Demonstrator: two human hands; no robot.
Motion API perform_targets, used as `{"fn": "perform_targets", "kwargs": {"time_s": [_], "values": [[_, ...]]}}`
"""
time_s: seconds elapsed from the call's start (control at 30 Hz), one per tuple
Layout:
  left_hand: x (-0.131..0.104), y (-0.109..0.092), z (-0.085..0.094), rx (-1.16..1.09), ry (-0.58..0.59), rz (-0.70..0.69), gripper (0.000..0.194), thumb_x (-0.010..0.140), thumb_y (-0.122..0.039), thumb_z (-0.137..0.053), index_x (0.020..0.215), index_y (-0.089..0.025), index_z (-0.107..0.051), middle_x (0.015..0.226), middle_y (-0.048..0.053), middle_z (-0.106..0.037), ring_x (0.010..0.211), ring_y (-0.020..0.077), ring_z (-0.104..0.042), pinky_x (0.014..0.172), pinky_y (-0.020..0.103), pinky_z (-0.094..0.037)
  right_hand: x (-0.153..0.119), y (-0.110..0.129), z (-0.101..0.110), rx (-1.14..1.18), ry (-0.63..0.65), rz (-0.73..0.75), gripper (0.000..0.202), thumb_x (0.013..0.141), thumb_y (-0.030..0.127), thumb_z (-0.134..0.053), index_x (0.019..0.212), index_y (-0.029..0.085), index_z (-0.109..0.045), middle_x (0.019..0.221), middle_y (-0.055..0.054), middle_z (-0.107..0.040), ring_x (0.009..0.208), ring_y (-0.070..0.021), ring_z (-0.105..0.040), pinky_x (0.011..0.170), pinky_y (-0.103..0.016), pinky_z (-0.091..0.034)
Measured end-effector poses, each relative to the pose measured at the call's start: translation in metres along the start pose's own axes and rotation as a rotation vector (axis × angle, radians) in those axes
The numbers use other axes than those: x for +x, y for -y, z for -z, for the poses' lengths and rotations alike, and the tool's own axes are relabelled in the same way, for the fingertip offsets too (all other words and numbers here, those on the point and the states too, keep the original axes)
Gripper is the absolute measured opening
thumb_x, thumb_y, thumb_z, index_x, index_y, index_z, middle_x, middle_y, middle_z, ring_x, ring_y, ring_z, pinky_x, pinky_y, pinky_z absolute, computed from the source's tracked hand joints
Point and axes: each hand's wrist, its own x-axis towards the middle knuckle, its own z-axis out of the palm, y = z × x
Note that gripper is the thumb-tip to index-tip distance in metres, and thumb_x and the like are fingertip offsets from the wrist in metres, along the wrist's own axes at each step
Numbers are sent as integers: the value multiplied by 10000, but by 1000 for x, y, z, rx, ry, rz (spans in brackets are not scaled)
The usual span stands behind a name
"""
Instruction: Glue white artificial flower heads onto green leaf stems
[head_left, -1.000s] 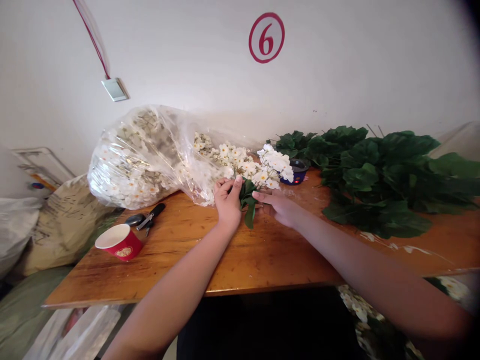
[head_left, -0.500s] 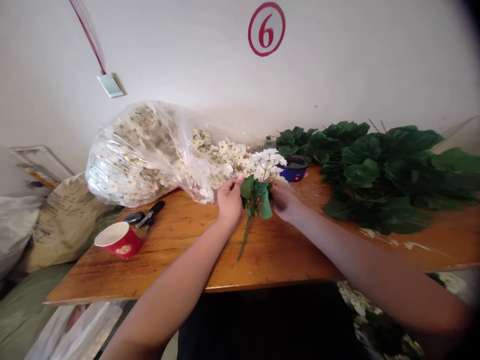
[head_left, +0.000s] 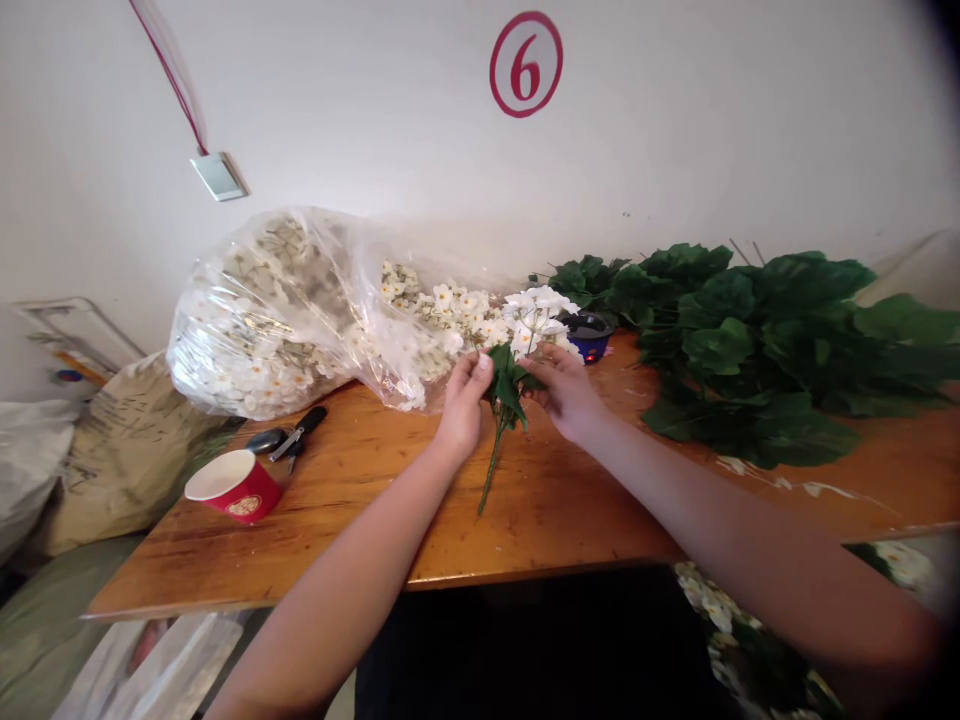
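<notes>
Spray [head_left: 507, 398] stands between left hand [head_left: 461, 405] and right hand [head_left: 566, 392] over the table [head_left: 360, 450], long axis running from white blooms [head_left: 546, 302] wallward to a stem [head_left: 489, 478] pointing back at the person, tipped slightly left. Left thumb and fingers pinch its leaves; right fingers curl against them, equally near, though whether they grip I cannot tell.

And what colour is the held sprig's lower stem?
The stem is green, showing best in the head view.
</notes>
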Motion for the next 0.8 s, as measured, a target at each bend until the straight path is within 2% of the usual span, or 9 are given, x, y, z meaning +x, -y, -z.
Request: {"fn": "perform_targets", "kwargs": {"time_s": [0.13,0.3,0.47,0.67,0.8], "values": [[-5,-2,-5,13,108,2,485,647,-375,-818,1037,-197,-592,959,36,-678,852,170,-642,802,319,-507,0,3,0,39,12,3,444,592,233,-829,943,212,-557,816,-6,-686,648,-137,-615,533,-249,-484],[0,4,-2,-44,45,11,419,647,-271,-793,1014,-185,-609,932,27,-699,863,176,-653,847,334,-501,1,2,-2,32,-60,-10,519,541,142,-799,993,230,-558,791,32,-664,643,-111,-600,547,-222,-471],[6,12,3,-179,3,59,413,640,-251,-787,1022,-172,-650,985,40,-712,917,183,-655,928,332,-458,0,4,-5,33,-54,6,456,548,149,-768,942,233,-555,749,59,-615,633,-97,-566,548,-209,-449],[2,4,-3,-332,-57,128,454,611,-217,-801,1043,-189,-665,931,31,-719,881,187,-663,889,328,-465,-1,7,-4,71,-24,27,345,574,132,-685,864,230,-525,767,43,-614,644,-112,-558,541,-225,-441],[1,4,-4,-295,-49,108,424,594,-221,-808,992,-180,-668,910,27,-714,838,173,-657,846,308,-469,0,7,-3,-6,-52,-65,298,608,144,-667,864,228,-540,754,31,-612,617,-117,-564,558,-250,-482]]}}
